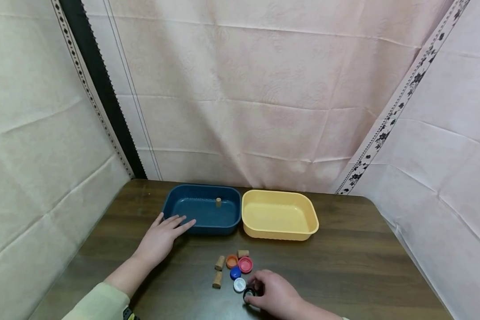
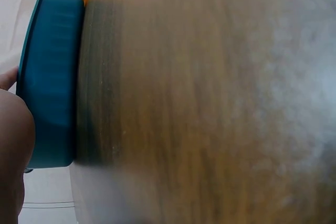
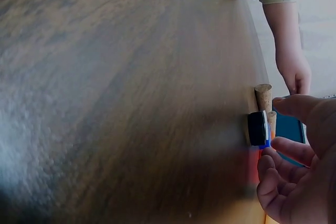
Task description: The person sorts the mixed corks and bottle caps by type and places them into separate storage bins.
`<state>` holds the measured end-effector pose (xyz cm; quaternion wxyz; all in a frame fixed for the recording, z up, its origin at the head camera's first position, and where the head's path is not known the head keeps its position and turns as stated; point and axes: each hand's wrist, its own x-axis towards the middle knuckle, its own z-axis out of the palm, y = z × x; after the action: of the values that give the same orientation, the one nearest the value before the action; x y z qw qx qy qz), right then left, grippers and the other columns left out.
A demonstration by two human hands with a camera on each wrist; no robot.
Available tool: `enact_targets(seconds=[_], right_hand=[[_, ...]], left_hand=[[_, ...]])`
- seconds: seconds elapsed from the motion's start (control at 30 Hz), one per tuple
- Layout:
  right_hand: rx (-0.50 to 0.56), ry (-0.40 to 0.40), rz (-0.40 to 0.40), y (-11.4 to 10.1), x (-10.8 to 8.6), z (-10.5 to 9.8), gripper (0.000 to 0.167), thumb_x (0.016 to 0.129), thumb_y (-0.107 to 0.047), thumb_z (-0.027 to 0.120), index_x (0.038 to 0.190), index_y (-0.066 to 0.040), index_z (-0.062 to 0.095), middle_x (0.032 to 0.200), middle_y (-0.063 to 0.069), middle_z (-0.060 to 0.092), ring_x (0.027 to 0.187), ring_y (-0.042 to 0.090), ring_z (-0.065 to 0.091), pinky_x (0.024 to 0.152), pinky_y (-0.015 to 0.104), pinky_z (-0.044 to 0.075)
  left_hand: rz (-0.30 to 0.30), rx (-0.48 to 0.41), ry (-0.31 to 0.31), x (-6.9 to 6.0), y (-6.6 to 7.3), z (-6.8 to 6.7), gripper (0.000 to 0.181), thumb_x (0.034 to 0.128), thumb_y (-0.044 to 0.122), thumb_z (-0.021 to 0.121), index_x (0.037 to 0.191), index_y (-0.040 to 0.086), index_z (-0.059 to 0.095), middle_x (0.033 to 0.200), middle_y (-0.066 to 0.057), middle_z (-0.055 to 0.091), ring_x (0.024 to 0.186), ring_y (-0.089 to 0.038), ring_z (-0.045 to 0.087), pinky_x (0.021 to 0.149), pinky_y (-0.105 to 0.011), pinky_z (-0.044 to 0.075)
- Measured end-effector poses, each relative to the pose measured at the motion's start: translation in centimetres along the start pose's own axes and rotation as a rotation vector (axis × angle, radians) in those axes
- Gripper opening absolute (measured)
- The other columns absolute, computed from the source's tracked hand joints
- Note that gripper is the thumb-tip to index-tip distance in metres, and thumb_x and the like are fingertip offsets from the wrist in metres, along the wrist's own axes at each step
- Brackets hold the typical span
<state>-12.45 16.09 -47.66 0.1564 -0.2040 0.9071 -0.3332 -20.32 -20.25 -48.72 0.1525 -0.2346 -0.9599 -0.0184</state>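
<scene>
Lining the desk's [image 1: 364,249] far edge, L of ctr: blue tray [image 1: 214,230], w/ yellow tray [image 1: 280,235] just R of it. L hand [image 1: 160,238] at blue tray's near-L corner, fingers straight & spread. R hand [image 1: 278,293] nr desk's near edge, thumb & fingers curved about black cap [image 3: 257,128]; can't tell if they pinch it. Black cap's approx mid-desk, nr the near edge. Pink cap [image 1: 246,265], white cap [image 1: 239,285], orange cap [image 1: 232,261], blue cap [image 1: 235,273] cluster btwn it & trays. Corks [image 1: 220,263]: 2 L of caps, 1 beyond pink cap, 1 in blue tray twd far-R corner.
</scene>
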Motion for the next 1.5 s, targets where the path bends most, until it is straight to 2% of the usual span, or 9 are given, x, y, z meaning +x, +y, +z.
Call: enact_targets(seconds=[0.2,0.37,0.57,1.13,1.33,1.5], right_hand=[[-0.023,-0.013,0.027,0.0,0.1,0.5,0.028,0.078,-0.042,0.081,0.099,-0.028,0.068,0.080,-0.010,0.054,0.069,0.007,0.050,0.058,0.025,0.042],[-0.024,-0.005,0.009,0.2,-0.1,0.7,0.030,0.077,-0.041,0.082,0.097,-0.026,0.066,0.080,-0.010,0.052,0.068,0.006,0.049,0.058,0.025,0.041],[-0.056,0.008,-0.017,0.3,0.0,1.0,0.031,0.076,-0.041,0.082,0.096,-0.025,0.065,0.080,-0.011,0.051,0.068,0.004,0.048,0.059,0.025,0.042],[-0.090,-0.032,0.036,0.1,0.4,0.9,0.021,0.080,-0.033,0.079,0.095,-0.024,0.066,0.078,-0.009,0.051,0.067,0.007,0.049,0.059,0.026,0.043],[-0.104,-0.010,0.042,0.0,0.3,0.6,0.023,0.081,-0.034,0.078,0.098,-0.026,0.066,0.083,-0.011,0.052,0.071,0.006,0.051,0.063,0.028,0.046],[-0.119,0.041,0.019,-0.2,-0.1,-0.3,0.022,0.081,-0.032,0.078,0.098,-0.025,0.066,0.083,-0.011,0.051,0.070,0.007,0.049,0.063,0.028,0.045]], left_hand=[[0.005,-0.004,0.009,0.1,0.2,-0.1,0.082,0.0829,-0.018,0.061,0.148,0.030,0.049,0.141,-0.007,0.057,0.129,-0.031,0.053,0.113,-0.063,0.026],[0.016,0.003,0.012,0.2,0.3,-0.1,0.081,0.0830,-0.017,0.062,0.148,0.030,0.049,0.141,-0.006,0.057,0.129,-0.031,0.053,0.113,-0.063,0.026],[0.000,0.004,-0.009,0.1,0.1,0.1,0.083,0.0828,-0.019,0.060,0.149,0.030,0.048,0.142,-0.006,0.056,0.131,-0.031,0.051,0.113,-0.063,0.025],[-0.005,0.000,-0.017,0.2,0.2,0.0,0.083,0.0837,-0.019,0.059,0.149,0.030,0.046,0.143,-0.008,0.055,0.132,-0.032,0.050,0.114,-0.063,0.023],[-0.018,-0.010,-0.011,0.0,0.0,0.0,0.084,0.0831,-0.020,0.057,0.149,0.031,0.047,0.143,-0.008,0.055,0.133,-0.032,0.049,0.114,-0.063,0.022],[-0.014,-0.021,-0.002,-0.1,0.2,-0.1,0.083,0.0833,-0.020,0.057,0.149,0.030,0.048,0.142,-0.009,0.056,0.132,-0.033,0.049,0.114,-0.063,0.022]])
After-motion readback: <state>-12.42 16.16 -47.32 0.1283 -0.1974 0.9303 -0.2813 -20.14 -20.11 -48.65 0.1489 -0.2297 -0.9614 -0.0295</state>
